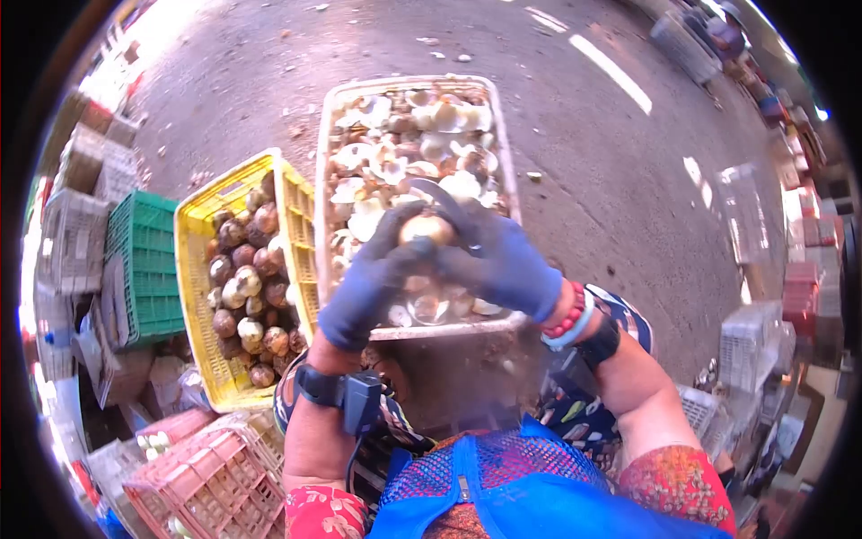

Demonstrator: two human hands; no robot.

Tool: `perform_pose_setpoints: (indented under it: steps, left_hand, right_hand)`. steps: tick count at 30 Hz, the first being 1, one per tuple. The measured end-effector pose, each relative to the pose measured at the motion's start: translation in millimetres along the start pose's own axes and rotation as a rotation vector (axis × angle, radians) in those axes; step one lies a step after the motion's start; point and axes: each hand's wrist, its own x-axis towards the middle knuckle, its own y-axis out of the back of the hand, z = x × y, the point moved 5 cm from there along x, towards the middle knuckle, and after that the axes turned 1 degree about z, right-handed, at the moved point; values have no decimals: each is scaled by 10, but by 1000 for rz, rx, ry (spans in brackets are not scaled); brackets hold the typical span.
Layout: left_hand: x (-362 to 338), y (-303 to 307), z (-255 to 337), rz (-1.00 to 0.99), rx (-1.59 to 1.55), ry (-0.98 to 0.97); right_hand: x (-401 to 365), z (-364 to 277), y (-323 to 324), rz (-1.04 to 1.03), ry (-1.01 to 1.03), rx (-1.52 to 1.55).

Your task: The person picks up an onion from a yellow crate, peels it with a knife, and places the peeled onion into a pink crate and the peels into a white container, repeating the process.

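Note:
Both hands wear blue gloves with dark fingers and meet over a white crate full of pale peelings and shell-like pieces. My left hand is wrapped round the left side of a round, pale brown bulb. On the bulb's right side, my right hand has its fingers closed round a tool with a dark curved blade; its handle is hidden in the glove. At the left stands a yellow crate holding several round brown and whitish bulbs.
A green crate stands beyond the yellow one. Pink crates sit at the lower left, and more crates line the right side. Scraps lie on the grey floor. A person is at the far upper right.

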Motion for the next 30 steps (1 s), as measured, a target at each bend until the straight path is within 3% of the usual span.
perform_pose_setpoints:
  steps: [2, 3, 4, 5, 6, 7, 10, 13, 15, 19, 22, 25, 30]
  left_hand:
    - [82, -8, -75, 60, 33, -23]
    - [-5, -94, 70, 110, 79, -21]
    - [134, -11, -41, 135, 155, -146]
    - [141, -55, -19, 64, 76, -113]
    - [160, -53, -28, 61, 32, -258]
    - [131, -26, 20, 128, 118, -302]
    - [50, 2, 61, 222, 155, -323]
    - [18, 56, 72, 246, 273, -284]
    - [11, 63, 72, 283, 285, -302]
    - [43, 98, 57, 254, 300, -283]
    - [151, 86, -132, 69, -76, -75]
    - [218, 31, -186, 43, -150, -143]
    - [-20, 47, 90, 15, -129, -67]
  right_hand:
    - [-2, -81, 6, -140, -12, 226]
    - [-37, -44, 18, -127, -141, 239]
    - [-32, -96, -6, -145, -91, 214]
    - [-37, -139, -16, -161, -40, 190]
    - [-46, -82, -10, -120, 59, 126]
    - [-6, -90, 46, -191, 118, -54]
    - [17, -62, -91, -325, -5, -6]
    - [8, -4, -86, -321, -78, 59]
    - [42, 428, -8, -294, -168, 37]
    - [51, 432, -63, -205, -165, 146]
    - [33, 374, -116, -169, -162, 210]
    - [-10, 500, -65, -145, -216, 244]
    - [-70, 753, 95, -62, -303, 352]
